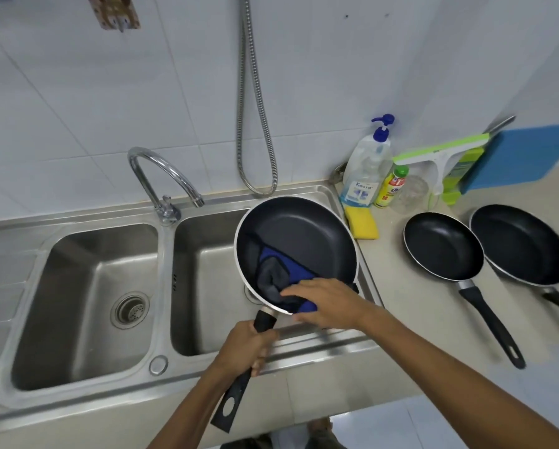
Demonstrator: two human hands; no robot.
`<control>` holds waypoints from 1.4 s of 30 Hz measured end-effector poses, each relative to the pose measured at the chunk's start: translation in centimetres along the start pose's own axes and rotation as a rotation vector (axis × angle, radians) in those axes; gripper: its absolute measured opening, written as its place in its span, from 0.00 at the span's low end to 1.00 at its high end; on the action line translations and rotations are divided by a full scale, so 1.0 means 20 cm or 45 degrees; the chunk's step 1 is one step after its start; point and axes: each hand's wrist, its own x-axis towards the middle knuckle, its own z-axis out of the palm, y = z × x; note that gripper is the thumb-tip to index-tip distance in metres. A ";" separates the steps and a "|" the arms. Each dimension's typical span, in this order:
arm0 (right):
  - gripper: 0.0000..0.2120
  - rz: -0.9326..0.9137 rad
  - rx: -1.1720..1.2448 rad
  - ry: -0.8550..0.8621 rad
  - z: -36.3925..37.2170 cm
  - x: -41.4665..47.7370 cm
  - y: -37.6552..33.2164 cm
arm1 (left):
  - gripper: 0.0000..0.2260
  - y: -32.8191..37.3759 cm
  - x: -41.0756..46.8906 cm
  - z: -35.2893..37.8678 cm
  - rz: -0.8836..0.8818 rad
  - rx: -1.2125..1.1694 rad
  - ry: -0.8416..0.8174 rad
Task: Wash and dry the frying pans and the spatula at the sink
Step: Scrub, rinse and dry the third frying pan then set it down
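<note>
Clenched around the black handle, the left hand [245, 348] holds a frying pan [299, 241] tilted above the right basin of the steel double sink [87, 306]. Reaching in from the right, the right hand [323, 304] lies palm down, fingers spread, pressing a blue and grey cloth [279, 280] against the pan's near inner rim. Two more frying pans [442, 246] [519, 243] rest on the counter, touching each other.
</note>
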 end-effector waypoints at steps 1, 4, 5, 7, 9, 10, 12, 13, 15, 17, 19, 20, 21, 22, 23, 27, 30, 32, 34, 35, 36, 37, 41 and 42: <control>0.25 -0.012 0.041 -0.025 -0.04 -0.04 0.04 | 0.11 0.00 0.00 0.00 -0.002 0.004 0.010; 0.19 0.007 0.161 -0.014 -0.21 -0.21 0.17 | 0.11 0.00 -0.01 0.02 -0.026 -0.019 0.043; 0.17 0.048 0.182 0.031 -0.27 -0.28 0.21 | 0.10 0.00 -0.02 0.03 -0.039 -0.044 0.062; 0.16 0.172 0.230 0.172 -0.38 -0.44 0.31 | 0.09 -0.01 -0.03 0.05 -0.052 -0.105 0.111; 0.16 0.271 0.288 0.339 -0.43 -0.59 0.41 | 0.10 -0.02 -0.03 0.09 -0.054 -0.153 0.159; 0.16 0.305 0.311 0.406 -0.43 -0.66 0.45 | 0.12 -0.02 -0.04 0.12 -0.058 -0.167 0.182; 0.16 0.368 0.337 0.469 -0.39 -0.77 0.51 | 0.16 -0.03 -0.05 0.18 -0.062 -0.182 0.218; 0.17 0.401 0.339 0.483 -0.34 -0.80 0.54 | 0.17 -0.04 -0.06 0.22 -0.056 -0.188 0.230; 0.20 0.486 0.278 0.519 -0.20 -0.83 0.60 | 0.17 -0.03 -0.08 0.27 -0.037 -0.199 0.253; 0.26 0.552 0.107 0.423 0.01 -0.83 0.65 | 0.15 -0.02 -0.08 0.31 -0.015 -0.226 0.266; 0.37 0.548 -0.172 0.190 0.26 -0.83 0.70 | 0.14 0.00 -0.09 0.35 0.005 -0.251 0.276; 0.40 0.552 -0.279 0.093 0.36 -0.83 0.72 | 0.14 0.01 -0.10 0.38 0.014 -0.262 0.284; 0.40 0.571 -0.350 0.055 0.42 -0.83 0.71 | 0.13 0.02 -0.10 0.41 0.021 -0.273 0.293; 0.40 0.589 -0.393 0.062 0.44 -0.82 0.69 | 0.13 0.03 -0.10 0.43 0.025 -0.291 0.306; 0.39 0.626 -0.402 0.097 0.42 -0.81 0.65 | 0.13 0.04 -0.10 0.46 0.027 -0.314 0.318; 0.35 0.626 -0.092 0.303 0.26 -0.74 0.41 | 0.14 0.08 -0.08 0.55 0.040 -0.385 0.339; 0.24 0.413 0.617 0.146 0.17 -0.73 0.12 | 0.13 0.13 -0.07 0.66 0.093 -0.351 0.450; 0.15 0.381 1.091 -0.008 0.13 -0.70 -0.05 | 0.13 0.16 -0.06 0.70 0.137 -0.324 0.554; 0.14 0.452 1.396 0.022 0.14 -0.67 -0.14 | 0.15 0.18 -0.06 0.72 0.170 -0.334 0.591; 0.15 0.474 1.486 0.069 0.14 -0.66 -0.17 | 0.17 0.18 -0.06 0.73 0.190 -0.324 0.586; 0.17 0.496 1.545 0.112 0.14 -0.67 -0.19 | 0.20 0.17 -0.06 0.74 0.214 -0.306 0.571; 0.19 0.507 1.602 0.144 0.14 -0.67 -0.19 | 0.22 0.16 -0.06 0.74 0.232 -0.286 0.562; 0.19 0.552 1.787 0.218 0.16 -0.68 -0.24 | 0.29 0.17 -0.04 0.79 0.277 -0.284 0.610; 0.20 0.572 1.768 0.260 0.17 -0.69 -0.26 | 0.30 0.17 -0.04 0.80 0.291 -0.278 0.609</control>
